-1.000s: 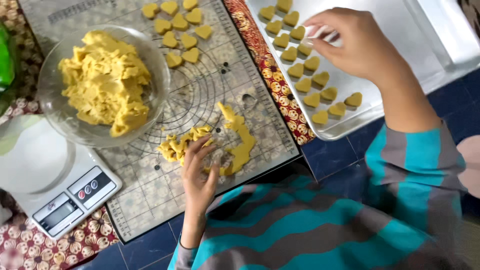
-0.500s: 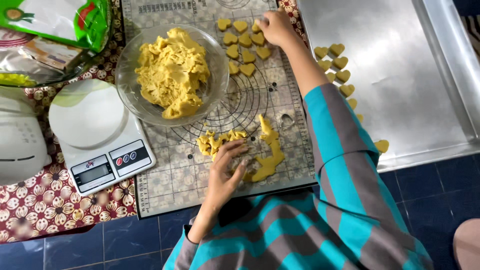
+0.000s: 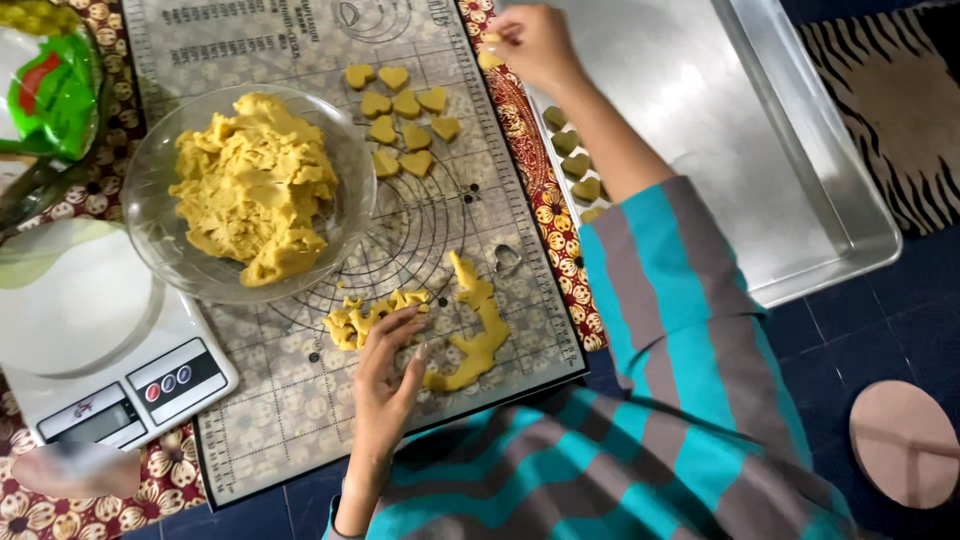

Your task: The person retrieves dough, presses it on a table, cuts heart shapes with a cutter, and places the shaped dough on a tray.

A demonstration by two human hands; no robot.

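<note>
My left hand [image 3: 388, 372] lies flat on the gridded baking mat [image 3: 290, 420], fingers spread, touching yellow dough scraps [image 3: 365, 318] and a leftover dough strip [image 3: 478, 340]. My right hand [image 3: 532, 42] is stretched to the far edge of the mat, beside the metal tray [image 3: 720, 130], with its fingers pinched on a small yellow dough heart [image 3: 490, 58]. Several cut dough hearts [image 3: 405, 105] lie on the mat, and more hearts [image 3: 572, 160] sit in a row along the tray's left side. A small metal heart cutter [image 3: 507, 258] rests on the mat.
A glass bowl [image 3: 340, 235] holding a heap of yellow dough stands on the mat's left. A white kitchen scale [image 3: 130, 385] sits at the lower left and a green packet [image 3: 55, 95] at the upper left. A round pinkish disc [image 3: 905, 442] lies on the dark tiled floor.
My right hand has moved from the hearts on the mat across to the tray's edge with a dough heart. My left hand has stayed on the scraps. The view has shifted.
</note>
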